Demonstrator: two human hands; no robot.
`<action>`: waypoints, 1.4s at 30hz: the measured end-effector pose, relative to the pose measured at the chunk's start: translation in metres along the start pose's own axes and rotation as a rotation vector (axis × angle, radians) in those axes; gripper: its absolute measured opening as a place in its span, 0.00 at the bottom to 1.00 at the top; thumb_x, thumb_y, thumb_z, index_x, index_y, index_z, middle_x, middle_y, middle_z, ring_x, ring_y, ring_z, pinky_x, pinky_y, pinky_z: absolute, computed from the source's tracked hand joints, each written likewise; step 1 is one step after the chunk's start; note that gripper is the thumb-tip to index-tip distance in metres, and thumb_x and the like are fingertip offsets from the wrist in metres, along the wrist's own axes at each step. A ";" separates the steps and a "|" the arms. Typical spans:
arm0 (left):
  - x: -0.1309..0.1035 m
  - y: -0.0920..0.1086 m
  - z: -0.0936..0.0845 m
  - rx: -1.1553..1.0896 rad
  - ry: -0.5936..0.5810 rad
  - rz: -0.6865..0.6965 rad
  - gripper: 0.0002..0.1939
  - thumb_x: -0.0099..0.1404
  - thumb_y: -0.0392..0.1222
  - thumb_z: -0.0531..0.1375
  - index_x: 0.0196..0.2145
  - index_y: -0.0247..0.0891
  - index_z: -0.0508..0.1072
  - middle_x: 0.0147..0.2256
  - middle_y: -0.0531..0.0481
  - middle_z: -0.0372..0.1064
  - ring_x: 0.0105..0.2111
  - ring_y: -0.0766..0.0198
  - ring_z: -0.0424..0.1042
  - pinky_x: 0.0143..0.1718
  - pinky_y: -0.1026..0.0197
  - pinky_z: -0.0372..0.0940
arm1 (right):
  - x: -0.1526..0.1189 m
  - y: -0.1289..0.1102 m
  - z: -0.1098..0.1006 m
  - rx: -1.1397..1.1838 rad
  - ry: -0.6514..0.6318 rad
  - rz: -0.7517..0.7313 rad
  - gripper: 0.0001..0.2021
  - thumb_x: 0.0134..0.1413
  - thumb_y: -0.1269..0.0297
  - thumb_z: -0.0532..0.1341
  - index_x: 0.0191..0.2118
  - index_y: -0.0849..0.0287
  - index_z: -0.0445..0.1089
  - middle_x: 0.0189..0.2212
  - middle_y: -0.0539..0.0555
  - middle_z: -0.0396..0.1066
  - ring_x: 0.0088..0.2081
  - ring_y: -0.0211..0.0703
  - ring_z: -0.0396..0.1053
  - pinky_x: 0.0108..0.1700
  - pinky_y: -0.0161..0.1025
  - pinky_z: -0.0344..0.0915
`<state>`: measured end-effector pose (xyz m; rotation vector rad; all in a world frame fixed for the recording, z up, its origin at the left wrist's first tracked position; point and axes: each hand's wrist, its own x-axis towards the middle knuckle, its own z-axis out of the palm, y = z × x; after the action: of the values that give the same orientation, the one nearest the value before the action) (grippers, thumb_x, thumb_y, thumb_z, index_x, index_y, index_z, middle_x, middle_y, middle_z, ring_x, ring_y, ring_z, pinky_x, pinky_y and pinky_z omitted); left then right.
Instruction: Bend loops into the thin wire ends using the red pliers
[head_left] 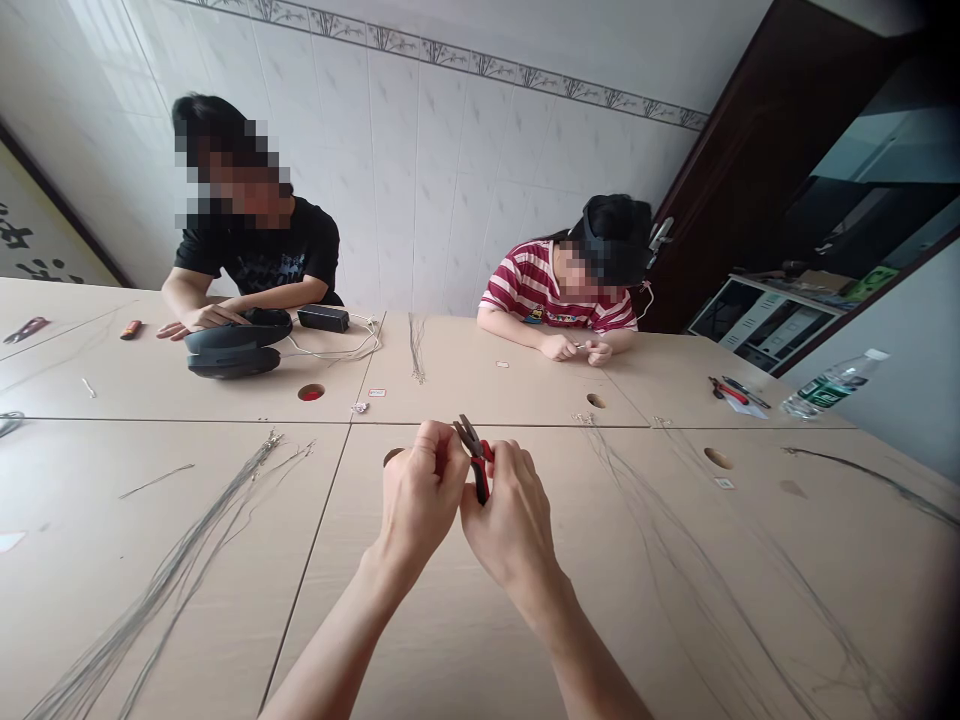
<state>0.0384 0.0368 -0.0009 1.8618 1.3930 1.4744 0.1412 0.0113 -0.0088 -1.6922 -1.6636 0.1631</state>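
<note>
Both my hands are raised close together over the middle of the table. My right hand is wrapped round the red and black handles of a pair of pliers, whose metal jaws point up and away. Beside the jaws, my left hand is closed, thumb and fingers pinched together. What it pinches is too small or too hidden to make out. The jaw tips are very near the left fingertips; whether they touch I cannot tell.
Bundles of thin wires lie at the left and the right. Across the table sit two people; one rests a hand by a dark headset, the other holds something small. A water bottle stands far right, near red-handled pliers. Round holes pierce the tabletop.
</note>
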 end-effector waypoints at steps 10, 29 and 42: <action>0.000 -0.001 0.001 0.019 -0.004 0.009 0.07 0.62 0.34 0.51 0.27 0.42 0.59 0.16 0.63 0.52 0.16 0.71 0.49 0.19 0.68 0.52 | 0.002 0.001 0.000 -0.005 0.016 -0.037 0.07 0.52 0.70 0.52 0.28 0.53 0.52 0.25 0.51 0.66 0.29 0.47 0.66 0.28 0.39 0.59; 0.003 -0.003 -0.004 -0.019 -0.131 -0.037 0.07 0.63 0.37 0.52 0.26 0.41 0.61 0.14 0.63 0.45 0.15 0.70 0.44 0.18 0.67 0.47 | 0.007 0.008 -0.002 0.080 0.000 -0.043 0.10 0.55 0.65 0.51 0.26 0.53 0.49 0.18 0.46 0.58 0.19 0.40 0.58 0.23 0.36 0.52; 0.007 0.003 -0.010 -0.281 -0.194 -0.119 0.20 0.59 0.39 0.53 0.18 0.41 0.44 0.18 0.59 0.37 0.19 0.71 0.39 0.18 0.64 0.41 | 0.006 0.007 0.002 0.113 0.073 -0.131 0.11 0.59 0.63 0.52 0.26 0.53 0.50 0.18 0.46 0.58 0.20 0.40 0.58 0.23 0.35 0.52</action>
<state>0.0303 0.0389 0.0086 1.6675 1.1217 1.3156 0.1462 0.0181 -0.0117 -1.4843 -1.6732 0.1283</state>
